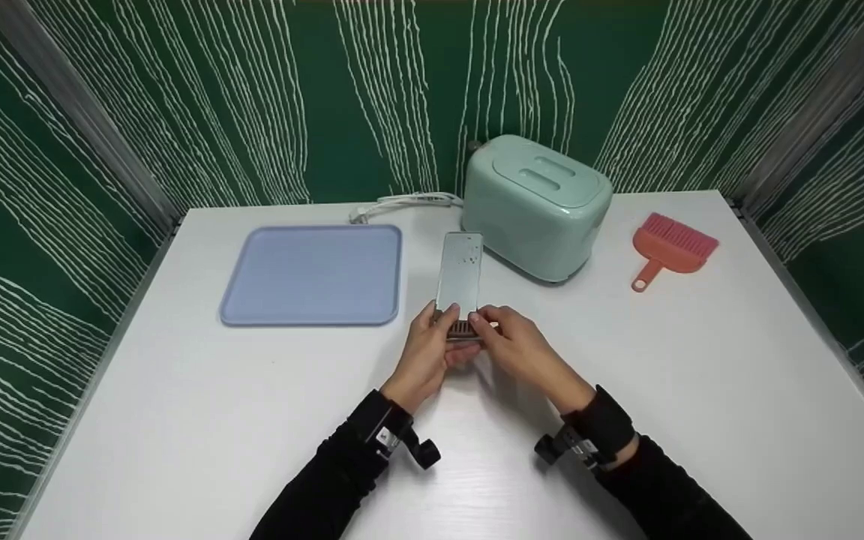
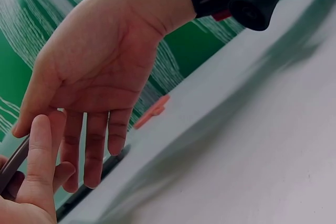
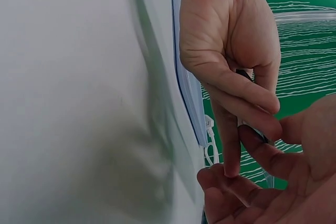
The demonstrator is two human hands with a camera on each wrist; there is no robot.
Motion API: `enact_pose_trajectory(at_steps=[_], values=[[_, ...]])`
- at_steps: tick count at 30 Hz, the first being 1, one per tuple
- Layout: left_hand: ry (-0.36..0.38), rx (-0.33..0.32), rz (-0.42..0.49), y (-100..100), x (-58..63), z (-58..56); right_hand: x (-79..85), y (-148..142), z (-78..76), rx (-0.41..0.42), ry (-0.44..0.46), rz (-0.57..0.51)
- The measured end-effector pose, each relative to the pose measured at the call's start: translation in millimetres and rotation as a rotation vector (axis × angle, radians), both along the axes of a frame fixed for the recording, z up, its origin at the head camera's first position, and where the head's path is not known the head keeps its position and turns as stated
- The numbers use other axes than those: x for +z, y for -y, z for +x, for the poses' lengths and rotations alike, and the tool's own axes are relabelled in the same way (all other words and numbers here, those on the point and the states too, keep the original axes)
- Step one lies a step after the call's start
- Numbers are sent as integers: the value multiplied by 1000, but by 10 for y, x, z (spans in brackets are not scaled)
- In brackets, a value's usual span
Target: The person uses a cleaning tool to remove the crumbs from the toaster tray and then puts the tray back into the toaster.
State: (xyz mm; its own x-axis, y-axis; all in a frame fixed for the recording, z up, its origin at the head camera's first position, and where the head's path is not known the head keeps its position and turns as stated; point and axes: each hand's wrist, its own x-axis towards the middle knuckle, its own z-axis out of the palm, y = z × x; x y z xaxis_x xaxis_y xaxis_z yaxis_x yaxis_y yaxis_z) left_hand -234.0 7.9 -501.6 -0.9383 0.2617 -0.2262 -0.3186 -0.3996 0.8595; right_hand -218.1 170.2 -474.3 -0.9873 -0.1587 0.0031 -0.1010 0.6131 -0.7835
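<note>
Held between both hands over the table is a long, flat, shiny toaster crumb tray (image 1: 458,274), with dark specks on its far part and a brown slotted end nearest the person. My left hand (image 1: 424,352) grips the left of that end, thumb on top and fingers underneath. At the right corner my right hand (image 1: 522,349) pinches it between thumb and forefinger. In the right wrist view the left hand's fingers (image 3: 241,87) reach under the tray, which they mostly hide. The mint-green toaster (image 1: 537,206) stands just beyond, to the right.
A blue tray (image 1: 312,276) lies to the left of the hands. At the right are a red brush and orange dustpan (image 1: 672,247), set together. A white cord with a plug (image 1: 402,202) runs along the white table's (image 1: 177,420) back edge, below a green patterned wall.
</note>
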Motion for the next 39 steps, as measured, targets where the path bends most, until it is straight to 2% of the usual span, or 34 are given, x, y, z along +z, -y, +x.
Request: enact_pose_trajectory(at_steps=[8, 14, 19, 27, 32, 39], values=[[1, 2, -4, 6, 9, 3, 0, -32, -25, 22, -39, 33], [-14, 8, 13, 49, 8, -20, 2, -113, -56, 33, 32, 12], [-19, 14, -9, 98, 36, -62, 22, -274, -126, 13, 72, 8], [-34, 16, -14, 185, 49, -125, 25, -672, -232, -74, 76, -21], [-39, 22, -15, 236, 61, -150, 36, -977, -310, -132, 76, 25], [-34, 35, -17, 263, 99, -162, 38, -1467, -446, -259, 189, 19]])
